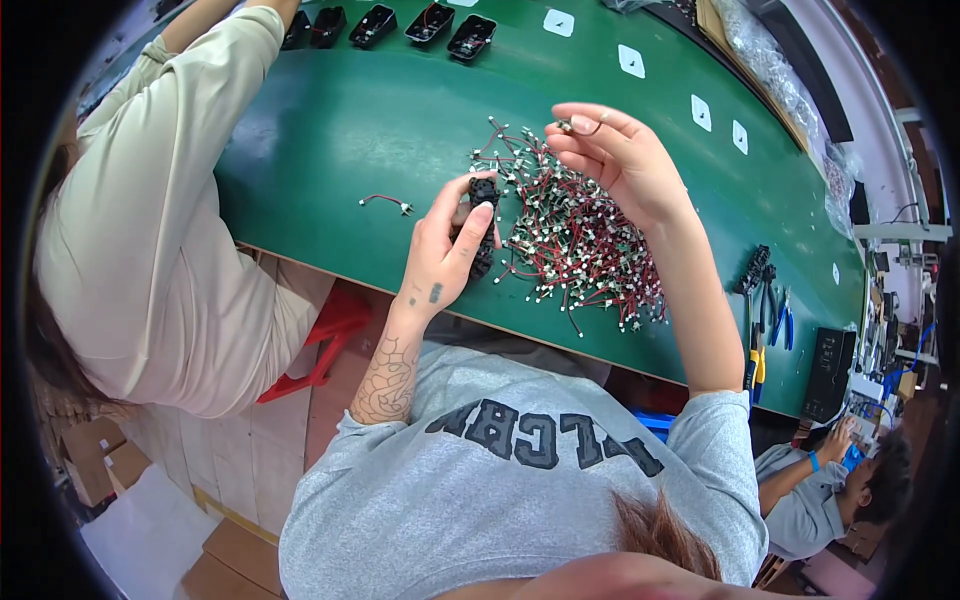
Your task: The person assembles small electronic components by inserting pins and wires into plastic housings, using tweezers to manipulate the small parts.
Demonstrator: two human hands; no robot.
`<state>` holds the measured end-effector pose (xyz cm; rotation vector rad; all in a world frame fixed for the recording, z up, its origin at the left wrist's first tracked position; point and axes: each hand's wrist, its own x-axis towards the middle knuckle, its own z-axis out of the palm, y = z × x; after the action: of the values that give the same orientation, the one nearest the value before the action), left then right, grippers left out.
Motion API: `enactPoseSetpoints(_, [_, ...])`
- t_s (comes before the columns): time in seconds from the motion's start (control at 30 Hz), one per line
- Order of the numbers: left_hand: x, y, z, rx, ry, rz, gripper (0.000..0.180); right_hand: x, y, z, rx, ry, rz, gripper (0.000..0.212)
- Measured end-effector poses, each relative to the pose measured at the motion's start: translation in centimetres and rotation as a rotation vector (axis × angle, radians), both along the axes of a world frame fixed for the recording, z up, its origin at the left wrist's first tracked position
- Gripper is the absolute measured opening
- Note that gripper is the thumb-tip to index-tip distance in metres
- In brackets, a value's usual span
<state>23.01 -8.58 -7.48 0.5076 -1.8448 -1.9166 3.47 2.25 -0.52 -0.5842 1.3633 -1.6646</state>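
Note:
My left hand [440, 250] is closed round a black plastic housing [483, 190], held upright just over the table's near side. Its thumb lies along the housing's face. My right hand [635, 165] is raised above a heap of small wired connectors [590, 240], with thumb and forefinger pinched on a tiny part [565, 126]. That part looks like one of the small wired connectors, though the fingers hide most of it. The heap, white ends on short red and black leads, spreads between and below my hands. One loose wired connector [385, 202] lies apart, left of my left hand.
Black open housings [471, 38] stand in a row at the far left of the green table [330, 120]. White cards [631, 62] lie at the far right. Pliers [786, 320] and a black box [828, 370] are on the right. A co-worker's sleeve [225, 60] reaches in from the left.

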Motion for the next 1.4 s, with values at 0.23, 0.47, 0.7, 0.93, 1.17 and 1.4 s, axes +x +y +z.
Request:
enactPoseSetpoints(0.23, [0.9,-0.2,-1.4,0.021,0.067,-0.008,0.03,3.9,0.9,-0.3,0.008,-0.045,0.025,0.029])
enactPoseSetpoints(0.47, [1.3,0.0,-1.5,0.039,0.143,-0.031,0.031,6.1,0.5,-1.2,0.048,0.181,-0.014,0.014])
enactPoseSetpoints(0.7, [1.7,-0.2,-1.8,-0.112,0.102,-0.076,0.031,6.4,0.0,-2.3,-0.075,0.347,-0.02,0.009])
enactPoseSetpoints(0.93, [1.9,-0.1,-1.6,-0.183,0.095,-0.082,0.031,6.3,0.0,-2.5,-0.056,0.399,0.014,0.008])
enactPoseSetpoints(1.17, [1.8,-0.1,-1.2,-0.254,0.074,-0.088,0.031,6.2,0.0,-1.6,-0.013,0.662,0.047,0.004])
enactPoseSetpoints(1.4, [1.7,-0.2,-1.7,-0.197,0.045,-0.111,0.03,5.9,-0.3,-1.6,-0.007,0.714,0.086,0.005])
